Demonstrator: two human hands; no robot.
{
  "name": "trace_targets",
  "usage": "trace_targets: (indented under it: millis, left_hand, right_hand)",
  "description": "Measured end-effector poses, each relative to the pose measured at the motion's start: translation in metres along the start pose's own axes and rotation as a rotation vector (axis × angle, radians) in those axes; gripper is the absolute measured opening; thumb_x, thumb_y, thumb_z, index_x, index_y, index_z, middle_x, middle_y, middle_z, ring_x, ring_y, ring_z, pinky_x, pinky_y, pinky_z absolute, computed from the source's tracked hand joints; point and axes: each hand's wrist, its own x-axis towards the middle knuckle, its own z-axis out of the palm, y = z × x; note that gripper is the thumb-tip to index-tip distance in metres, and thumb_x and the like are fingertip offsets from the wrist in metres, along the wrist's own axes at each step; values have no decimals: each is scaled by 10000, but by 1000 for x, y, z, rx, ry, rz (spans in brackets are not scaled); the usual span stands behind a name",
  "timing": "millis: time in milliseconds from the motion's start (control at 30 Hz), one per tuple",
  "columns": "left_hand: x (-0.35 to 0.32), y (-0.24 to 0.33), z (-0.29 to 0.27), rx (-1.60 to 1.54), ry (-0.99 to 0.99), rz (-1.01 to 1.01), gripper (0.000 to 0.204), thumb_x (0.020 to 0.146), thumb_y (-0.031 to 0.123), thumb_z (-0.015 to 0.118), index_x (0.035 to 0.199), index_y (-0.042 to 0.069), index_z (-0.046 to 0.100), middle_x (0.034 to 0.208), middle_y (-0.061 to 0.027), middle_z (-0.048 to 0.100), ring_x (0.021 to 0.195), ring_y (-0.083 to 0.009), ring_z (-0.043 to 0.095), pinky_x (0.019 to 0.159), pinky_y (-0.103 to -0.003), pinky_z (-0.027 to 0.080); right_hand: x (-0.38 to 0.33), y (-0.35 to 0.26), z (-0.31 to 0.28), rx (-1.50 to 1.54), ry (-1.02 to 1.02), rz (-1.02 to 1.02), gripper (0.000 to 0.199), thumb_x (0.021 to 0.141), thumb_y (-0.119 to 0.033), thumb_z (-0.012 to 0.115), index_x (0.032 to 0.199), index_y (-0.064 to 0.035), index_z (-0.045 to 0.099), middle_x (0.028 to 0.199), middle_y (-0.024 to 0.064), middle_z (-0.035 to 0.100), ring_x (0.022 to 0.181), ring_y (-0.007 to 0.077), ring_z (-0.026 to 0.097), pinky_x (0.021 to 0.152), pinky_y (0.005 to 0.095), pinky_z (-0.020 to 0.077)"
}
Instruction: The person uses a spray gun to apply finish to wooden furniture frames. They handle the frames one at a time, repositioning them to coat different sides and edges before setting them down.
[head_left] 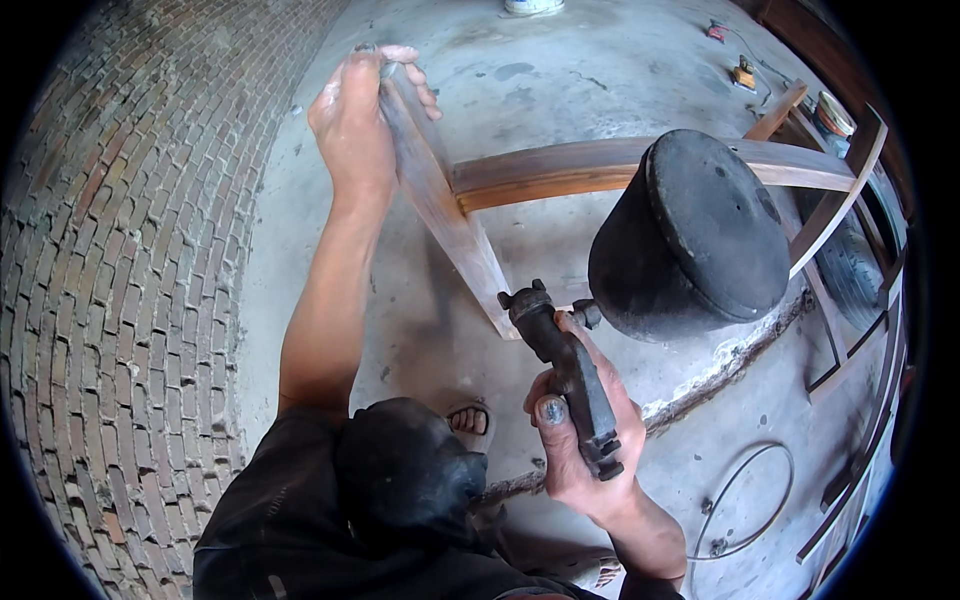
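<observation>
My left hand (358,130) is closed round the top end of a wooden post (440,190), thumb on the near side and fingers over the far side. From this post a curved wooden rail (550,175) runs off to the right, brown with paler streaks. In my right hand (600,490) is a dark spray gun (570,370), its body gripped between thumb and fingers. A large black cup (690,235) is fixed to the gun and hides part of the rail. The gun's front end sits near the lower end of the post; I cannot tell whether any spray comes out.
A brick surface (130,250) lines the left side. On the concrete floor (560,80) are a white bucket (533,6), a yellow-orange tool (743,74) and a red tool (715,31). At right are a looped hose (788,490), a tyre (850,270) and wooden frame parts (842,215).
</observation>
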Motion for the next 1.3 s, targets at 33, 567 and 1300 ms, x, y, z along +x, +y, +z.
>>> trace_targets:
  millis: [33,567,1300]
  left_hand:
    - [0,0,1,5,-4,5,373,1021,268,464,1039,-69,624,837,-144,639,708,-244,623,670,-382,540]
    - [-3,4,2,12,1,-9,381,1023,270,447,1041,-66,625,841,-140,642,704,-249,627,691,-384,531]
    - [-2,6,5,15,51,-25,359,1016,255,482,1061,-61,646,856,-140,646,715,-237,626,682,-394,534]
  right_hand:
    - [1,1,0,3,11,-3,573,945,3,678,1476,82,478,1064,201,725,783,137,670,736,267,539]
    - [0,5,4,-21,46,-50,577,959,-20,678,1490,71,470,940,144,712,731,121,652,720,267,535]
    - [-20,6,-23,-11,245,68,581,1045,-300,620,1491,27,442,809,43,656,556,40,519,504,200,402]
